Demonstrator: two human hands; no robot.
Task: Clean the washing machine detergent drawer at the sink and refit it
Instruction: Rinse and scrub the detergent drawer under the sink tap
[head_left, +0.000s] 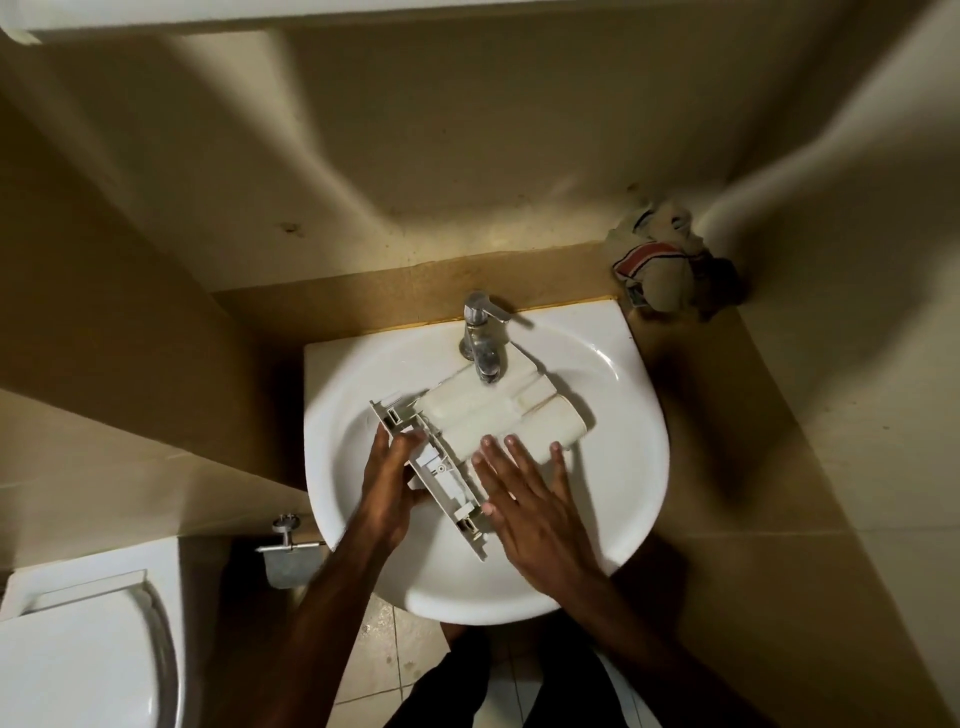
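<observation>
crumpled cloth (670, 270), toilet lid (78, 660), wall bracket (285, 540)

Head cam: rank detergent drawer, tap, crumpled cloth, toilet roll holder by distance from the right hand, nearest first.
From the right hand:
1. Detergent drawer: under the fingers, upside down in the basin.
2. Tap: beyond the drawer, at the back of the basin.
3. Toilet roll holder: off to the left, on the wall beside the basin.
4. Crumpled cloth: back right corner of the ledge.

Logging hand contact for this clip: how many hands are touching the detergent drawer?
2. The left hand grips the detergent drawer at its front panel; the right hand lies flat on its underside, over the sink.
</observation>
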